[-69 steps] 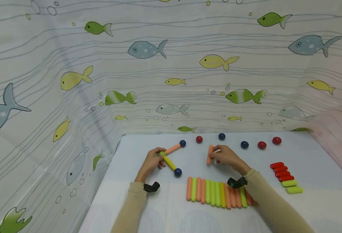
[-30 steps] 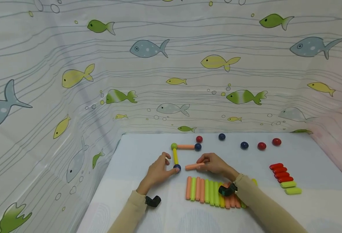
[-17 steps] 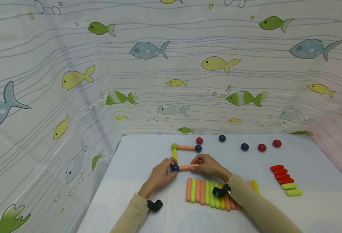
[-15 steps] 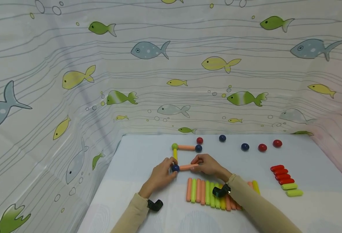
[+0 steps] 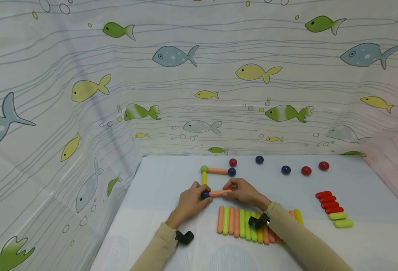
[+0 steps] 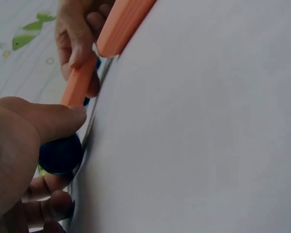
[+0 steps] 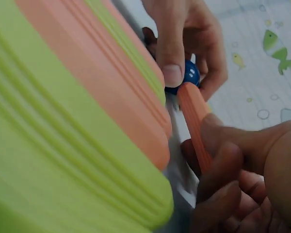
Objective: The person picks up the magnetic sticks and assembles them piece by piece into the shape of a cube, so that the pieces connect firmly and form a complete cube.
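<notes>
My left hand (image 5: 193, 200) pinches a dark blue ball (image 5: 204, 194) at the near corner of a small frame of sticks and balls. My right hand (image 5: 244, 191) pinches the outer end of an orange stick (image 5: 217, 193), whose other end meets that ball. From the ball a yellow stick (image 5: 204, 178) runs back to a lime green ball (image 5: 204, 169). Another orange stick (image 5: 218, 171) leads right from there to a second blue ball (image 5: 231, 171). In the right wrist view, thumb and fingers close round the orange stick (image 7: 196, 121), with the blue ball (image 7: 190, 74) beyond.
A row of orange, lime and yellow sticks (image 5: 237, 223) lies nearest me, partly under the right forearm. Short red (image 5: 330, 204) and lime sticks (image 5: 343, 223) lie at the right. Loose red (image 5: 306, 171) and blue balls (image 5: 259, 159) line the back, before a fish-patterned curtain (image 5: 199, 94).
My right hand has turned the orange stick and brought it left to the blue ball. The left hand has moved from the green ball to the blue one; the frame has turned.
</notes>
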`<state>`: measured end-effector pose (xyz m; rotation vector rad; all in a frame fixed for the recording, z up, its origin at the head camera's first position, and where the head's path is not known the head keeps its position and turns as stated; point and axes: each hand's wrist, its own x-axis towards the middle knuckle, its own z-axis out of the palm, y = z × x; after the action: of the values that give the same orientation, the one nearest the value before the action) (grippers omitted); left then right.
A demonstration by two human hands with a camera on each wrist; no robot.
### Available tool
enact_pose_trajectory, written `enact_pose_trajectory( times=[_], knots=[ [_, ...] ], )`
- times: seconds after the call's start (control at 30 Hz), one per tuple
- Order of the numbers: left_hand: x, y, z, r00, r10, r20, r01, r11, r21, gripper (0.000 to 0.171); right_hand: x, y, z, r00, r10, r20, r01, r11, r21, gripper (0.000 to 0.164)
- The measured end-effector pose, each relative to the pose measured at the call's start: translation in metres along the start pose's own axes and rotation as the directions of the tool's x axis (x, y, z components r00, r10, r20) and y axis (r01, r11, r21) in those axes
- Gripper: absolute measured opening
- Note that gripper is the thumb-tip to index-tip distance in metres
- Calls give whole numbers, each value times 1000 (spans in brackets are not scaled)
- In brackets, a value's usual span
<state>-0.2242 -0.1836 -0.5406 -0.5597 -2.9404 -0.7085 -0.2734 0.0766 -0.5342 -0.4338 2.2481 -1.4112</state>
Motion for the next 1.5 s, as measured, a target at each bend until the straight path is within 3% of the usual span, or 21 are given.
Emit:
enact_pose_trajectory(
  times=[0.13, 0.27, 0.4, 0.5, 0.7, 1.0, 1.23, 1.5],
  knots=[
    [-1, 0, 2, 1000, 4, -30, -3, 1000, 3, 22, 1, -1, -10, 1000, -12, 7, 12, 999, -34, 24],
    [-1, -2, 3, 999, 26, -41, -27, 999, -22, 20, 7, 0, -34, 992, 10, -124, -13, 1000, -28, 22],
    [-2, -4, 4, 998, 48, -49, -49, 998, -29, 21, 17, 3, -64, 941, -4, -339, -19, 998, -65, 27],
    [-2, -4, 6, 999, 35, -42, -36, 999, -40, 21, 28, 5, -81, 912, -20, -409, -34, 992, -123, 34],
    [-2, -2, 6, 999, 22, -26, -23, 998, -60, 21, 50, 1, -89, 950, -45, -309, -38, 966, -257, 53],
    [0, -1, 10, 1000, 3, -3, -3, 996, -84, 22, 67, 6, -83, 975, -26, -221, -72, 903, -423, 46],
    [-2, -2, 6, 1000, -3, -27, 0, 994, -105, 23, 53, 10, -93, 978, -47, -201, -37, 919, -393, 41],
    [-5, -10, 5, 999, -15, -30, 11, 993, -115, 22, 15, 10, -91, 986, -62, -157, -1, 929, -369, 38]
  ],
)
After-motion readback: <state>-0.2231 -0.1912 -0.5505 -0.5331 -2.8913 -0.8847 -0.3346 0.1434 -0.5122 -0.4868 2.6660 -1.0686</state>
